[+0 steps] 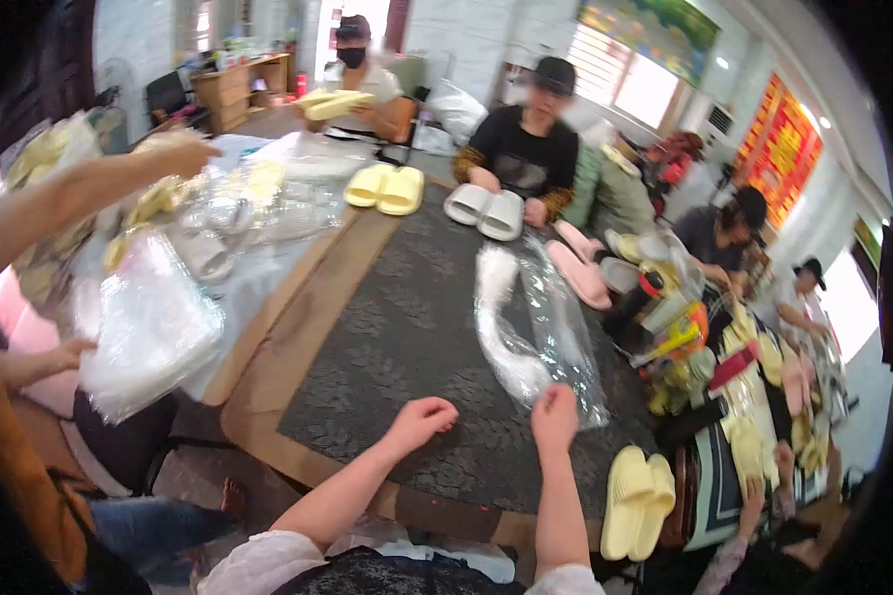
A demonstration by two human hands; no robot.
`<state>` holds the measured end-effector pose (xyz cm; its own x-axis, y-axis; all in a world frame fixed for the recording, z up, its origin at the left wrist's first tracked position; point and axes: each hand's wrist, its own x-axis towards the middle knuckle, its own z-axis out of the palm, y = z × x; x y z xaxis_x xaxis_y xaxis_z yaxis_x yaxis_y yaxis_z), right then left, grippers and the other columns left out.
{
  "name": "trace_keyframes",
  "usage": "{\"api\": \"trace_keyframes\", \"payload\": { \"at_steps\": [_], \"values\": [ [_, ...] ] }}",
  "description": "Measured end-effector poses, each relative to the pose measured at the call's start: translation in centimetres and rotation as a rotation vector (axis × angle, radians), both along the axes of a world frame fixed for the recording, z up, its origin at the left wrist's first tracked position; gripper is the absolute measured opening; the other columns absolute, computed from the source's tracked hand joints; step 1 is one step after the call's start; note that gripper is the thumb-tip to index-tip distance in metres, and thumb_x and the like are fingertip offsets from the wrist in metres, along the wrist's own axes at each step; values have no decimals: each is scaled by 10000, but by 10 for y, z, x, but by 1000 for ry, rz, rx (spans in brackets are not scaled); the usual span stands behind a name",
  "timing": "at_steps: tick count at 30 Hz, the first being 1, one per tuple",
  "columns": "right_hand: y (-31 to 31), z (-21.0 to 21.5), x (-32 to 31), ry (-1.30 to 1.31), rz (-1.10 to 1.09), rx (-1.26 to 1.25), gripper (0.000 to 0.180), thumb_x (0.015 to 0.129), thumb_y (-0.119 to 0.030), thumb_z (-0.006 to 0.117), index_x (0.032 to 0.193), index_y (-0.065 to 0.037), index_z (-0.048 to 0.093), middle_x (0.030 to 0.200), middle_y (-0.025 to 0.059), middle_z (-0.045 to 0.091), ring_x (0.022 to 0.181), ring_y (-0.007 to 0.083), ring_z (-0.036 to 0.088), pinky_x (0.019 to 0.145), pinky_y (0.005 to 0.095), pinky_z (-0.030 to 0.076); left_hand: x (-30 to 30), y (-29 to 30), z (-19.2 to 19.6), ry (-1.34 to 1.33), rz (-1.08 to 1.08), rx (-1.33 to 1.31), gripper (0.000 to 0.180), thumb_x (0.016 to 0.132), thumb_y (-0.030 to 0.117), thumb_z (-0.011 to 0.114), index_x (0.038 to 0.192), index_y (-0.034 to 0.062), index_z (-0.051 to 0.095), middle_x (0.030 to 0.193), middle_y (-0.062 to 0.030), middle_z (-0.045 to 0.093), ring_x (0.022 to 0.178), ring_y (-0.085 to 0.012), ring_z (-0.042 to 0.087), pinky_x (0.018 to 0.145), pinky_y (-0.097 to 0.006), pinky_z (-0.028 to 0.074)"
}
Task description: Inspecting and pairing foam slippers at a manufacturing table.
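Note:
My right hand pinches the near end of a clear plastic bag on the dark table mat. Against it lies a bundled, whitish stack of clear plastic bags, curving away toward the far side. My left hand hovers over the near part of the mat, its fingers curled in with nothing visible in them. A pair of pale yellow slippers sits at the table's near right edge, beside my right forearm.
Across the table a person handles white slippers. Yellow slippers lie at the far left corner, pink slippers at the right. Another person's arms reach in from the left, near plastic bags. A black bottle stands among clutter at right.

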<state>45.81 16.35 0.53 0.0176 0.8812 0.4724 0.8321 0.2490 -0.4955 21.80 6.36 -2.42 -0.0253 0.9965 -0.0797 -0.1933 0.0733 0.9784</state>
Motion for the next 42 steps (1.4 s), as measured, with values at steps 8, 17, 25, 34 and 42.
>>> {"api": "trace_keyframes", "payload": {
  "at_steps": [8, 17, 25, 34, 42],
  "values": [
    [-20, -8, 10, 78, 16, -252, 224, 784, -294, 703, 860, -83, 694, 750, 84, 672, 699, 266, 645, 666, 391, 496, 2, 0, -21, 86, 1, 65, 188, 908, 200, 622, 937, 18, 656, 782, 5, 631, 733, -78, 579, 694, -253, 482],
    [9, -52, 8, 467, 123, -178, 179, 815, -177, 702, 868, -9, 672, 724, 48, 653, 646, 153, 603, 635, 299, 485, 8, 3, -10, 254, 1, 121, 190, 898, 200, 629, 947, 19, 661, 768, 1, 631, 726, -84, 580, 692, -259, 480],
    [8, -53, 9, 726, 98, -222, 150, 816, -145, 688, 832, -2, 647, 704, 7, 624, 617, 75, 540, 588, 246, 453, 2, 6, -12, 59, -34, 30, 210, 894, 219, 650, 968, 23, 664, 828, -2, 643, 742, -80, 587, 691, -245, 487],
    [5, -64, 19, 803, 98, -170, 89, 842, -95, 631, 794, -33, 590, 678, -48, 526, 605, 33, 460, 546, 209, 373, -30, 70, 62, 683, 56, 152, 383, 811, 324, 705, 1070, 51, 636, 943, -84, 633, 833, -192, 622, 771, -320, 505],
    [4, -51, 22, 1335, 147, -65, 79, 917, -135, 530, 865, -80, 507, 863, 82, 651, 528, 74, 524, 389, 195, 354, -26, 39, 22, 831, -21, 156, 296, 806, 277, 700, 1016, 73, 660, 954, -107, 598, 879, -224, 620, 800, -333, 507]
  ]
}}
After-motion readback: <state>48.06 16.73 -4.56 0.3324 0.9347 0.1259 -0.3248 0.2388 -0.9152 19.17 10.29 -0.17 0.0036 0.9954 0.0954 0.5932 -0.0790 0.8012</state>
